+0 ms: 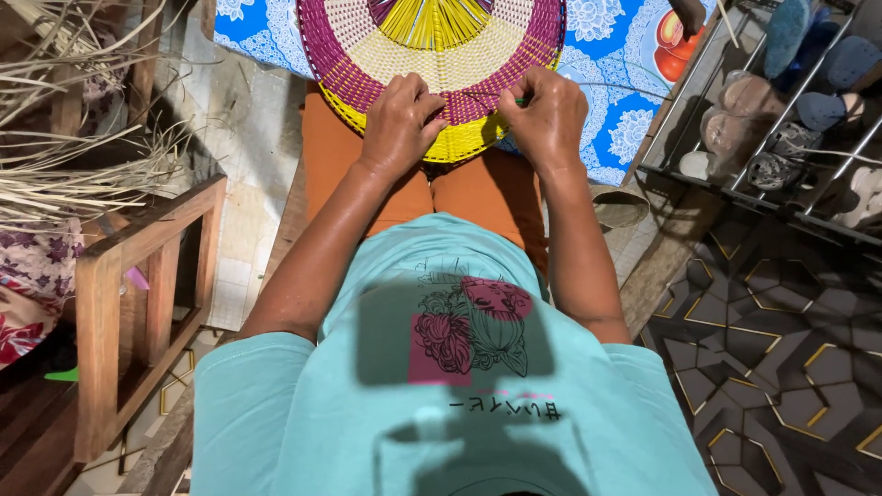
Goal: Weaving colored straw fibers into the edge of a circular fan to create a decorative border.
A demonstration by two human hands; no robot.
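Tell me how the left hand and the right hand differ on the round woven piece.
The left hand rests knuckles-up on the purple and yellow bands of the round woven plastic piece; the right hand sits at its right edge. The right hand pinches a thin green strand; the left hand's hold is hidden. Both hands touch the weave's near rim.

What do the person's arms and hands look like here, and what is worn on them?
Both arms are bare from the short turquoise T-shirt sleeves down. The left hand and right hand are bare too: no gloves, watch, bracelets or rings visible.
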